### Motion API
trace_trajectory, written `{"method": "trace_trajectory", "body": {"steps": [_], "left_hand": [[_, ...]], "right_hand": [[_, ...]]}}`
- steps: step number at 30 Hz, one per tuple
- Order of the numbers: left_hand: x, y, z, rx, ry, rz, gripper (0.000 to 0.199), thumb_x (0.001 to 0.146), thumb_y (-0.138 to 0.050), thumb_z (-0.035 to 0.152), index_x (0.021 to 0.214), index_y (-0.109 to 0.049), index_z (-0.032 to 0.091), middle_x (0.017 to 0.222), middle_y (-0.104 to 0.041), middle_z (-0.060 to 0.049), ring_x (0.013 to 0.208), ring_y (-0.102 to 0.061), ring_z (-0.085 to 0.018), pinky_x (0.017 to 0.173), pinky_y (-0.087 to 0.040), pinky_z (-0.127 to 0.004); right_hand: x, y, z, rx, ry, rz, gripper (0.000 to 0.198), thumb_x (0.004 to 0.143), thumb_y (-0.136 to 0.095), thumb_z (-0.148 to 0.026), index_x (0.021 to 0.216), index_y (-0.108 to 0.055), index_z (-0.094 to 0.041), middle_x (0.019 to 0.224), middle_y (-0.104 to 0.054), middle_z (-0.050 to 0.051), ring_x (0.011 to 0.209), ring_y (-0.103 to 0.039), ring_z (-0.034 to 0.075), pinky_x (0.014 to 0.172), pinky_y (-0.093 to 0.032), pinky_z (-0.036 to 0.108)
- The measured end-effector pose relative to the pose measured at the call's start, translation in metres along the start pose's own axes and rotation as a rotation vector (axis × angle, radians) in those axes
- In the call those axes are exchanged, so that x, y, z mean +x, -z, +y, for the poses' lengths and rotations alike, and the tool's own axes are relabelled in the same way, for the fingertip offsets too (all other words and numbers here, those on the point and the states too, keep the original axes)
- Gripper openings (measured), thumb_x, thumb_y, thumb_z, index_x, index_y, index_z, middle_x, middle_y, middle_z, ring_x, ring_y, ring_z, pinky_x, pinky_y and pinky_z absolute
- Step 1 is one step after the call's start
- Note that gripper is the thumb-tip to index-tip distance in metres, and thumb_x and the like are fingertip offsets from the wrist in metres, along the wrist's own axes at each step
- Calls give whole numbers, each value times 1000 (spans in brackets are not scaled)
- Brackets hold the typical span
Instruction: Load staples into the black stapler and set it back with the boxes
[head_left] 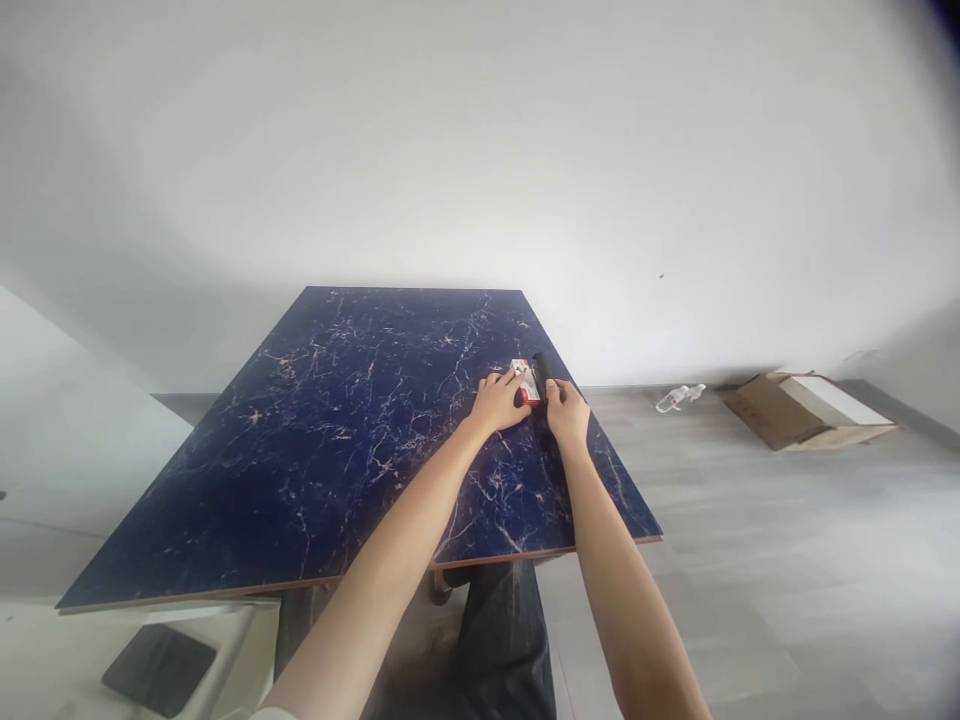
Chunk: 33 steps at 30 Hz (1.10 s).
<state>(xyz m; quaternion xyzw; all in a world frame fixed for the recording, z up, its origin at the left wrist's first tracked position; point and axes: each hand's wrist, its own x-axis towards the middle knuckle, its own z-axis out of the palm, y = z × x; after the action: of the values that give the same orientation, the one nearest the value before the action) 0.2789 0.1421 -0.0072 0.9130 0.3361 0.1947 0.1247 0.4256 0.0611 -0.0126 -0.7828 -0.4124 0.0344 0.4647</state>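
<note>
On the right part of a blue marbled tabletop point(360, 420), a small white-and-red box point(531, 386) lies under the fingers of my left hand point(496, 402). The fingers and thumb close about its left side. My right hand point(568, 412) is closed on a black elongated object point(541, 372), which stands out past the fingertips right beside the box. Its exact kind is too small to make out, and its lower end is covered by my hand.
A white wall point(420, 150) rises behind the table. On the grey floor to the right lie clear plastic bottles point(679, 398) and an opened cardboard box point(780, 412). A dark flat object point(159, 668) rests on a pale surface at the lower left.
</note>
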Motion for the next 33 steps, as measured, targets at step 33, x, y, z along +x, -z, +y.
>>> {"method": "trace_trajectory", "body": {"steps": [33], "left_hand": [[-150,82,-103,146,-149,-147,59,99,-46,20,158,-41,21,157,-49,-14,146,-43,-31,124,-29,-53]], "right_hand": [[-100,-101,-133,121,918,-716,44,109,-41,-39,145,-60,-22,150,-59,10,145,-48,24,126,-30,49]]}}
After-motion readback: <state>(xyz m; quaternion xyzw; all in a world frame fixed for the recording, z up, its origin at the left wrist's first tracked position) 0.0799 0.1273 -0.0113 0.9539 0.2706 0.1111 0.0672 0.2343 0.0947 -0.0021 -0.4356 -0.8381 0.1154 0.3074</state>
